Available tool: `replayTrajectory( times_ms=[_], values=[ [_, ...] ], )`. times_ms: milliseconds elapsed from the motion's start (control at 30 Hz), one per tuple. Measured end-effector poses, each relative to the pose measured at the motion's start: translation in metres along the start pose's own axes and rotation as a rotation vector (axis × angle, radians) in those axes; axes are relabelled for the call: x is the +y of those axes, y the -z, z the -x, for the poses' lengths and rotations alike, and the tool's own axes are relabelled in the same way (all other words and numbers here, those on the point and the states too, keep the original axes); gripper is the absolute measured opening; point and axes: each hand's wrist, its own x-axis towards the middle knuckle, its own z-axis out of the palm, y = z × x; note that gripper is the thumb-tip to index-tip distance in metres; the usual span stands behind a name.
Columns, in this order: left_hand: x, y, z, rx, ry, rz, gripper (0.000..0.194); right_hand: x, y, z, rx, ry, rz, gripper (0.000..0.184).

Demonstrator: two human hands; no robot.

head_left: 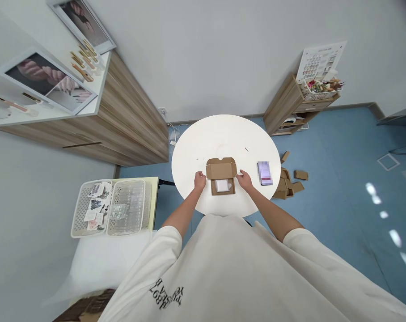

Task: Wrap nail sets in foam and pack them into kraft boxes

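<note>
An open cardboard box lies on the white round table, its lid raised at the back and side flaps standing out. A small white packet sits inside the box, with something clear at its right edge. At the lid's left side, my left hand is closed with its fingertips on the side flap. Across from it, my right hand pinches the right flap. The fingertips are small in view, so the exact grip is hard to make out.
A phone lies at the table's right. Flattened cardboard pieces are on the floor beyond it. Two white baskets with cards and clear packs stand at left. A wooden cabinet and a small shelf unit border the table.
</note>
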Motion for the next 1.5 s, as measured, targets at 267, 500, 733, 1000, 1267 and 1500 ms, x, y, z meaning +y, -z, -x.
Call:
replayTrajectory(
  times_ms=[267,500,733,1000,1267,1500],
  values=[
    [0.014,-0.005,0.003,-0.305,-0.123,0.046,0.047,-0.017,-0.006,0.003,-0.156,0.06,-0.191,0.046],
    [0.021,-0.003,0.009,-0.294,-0.099,0.009,0.039,-0.018,-0.004,0.005,-0.201,-0.03,-0.265,0.053],
    [0.026,0.012,0.006,-0.382,-0.083,0.02,0.072,-0.022,0.01,0.004,-0.334,-0.095,-0.384,0.079],
    [0.032,0.016,0.005,-0.41,-0.101,0.089,0.08,-0.027,0.015,0.005,-0.417,-0.067,-0.352,0.081],
    [-0.002,0.02,0.013,-0.373,-0.189,0.005,0.037,-0.014,0.009,0.02,-0.404,0.036,-0.234,0.066],
    [-0.037,0.002,0.025,-0.311,-0.446,-0.489,0.039,0.017,-0.017,0.036,-0.308,0.188,0.311,0.053]
  ],
)
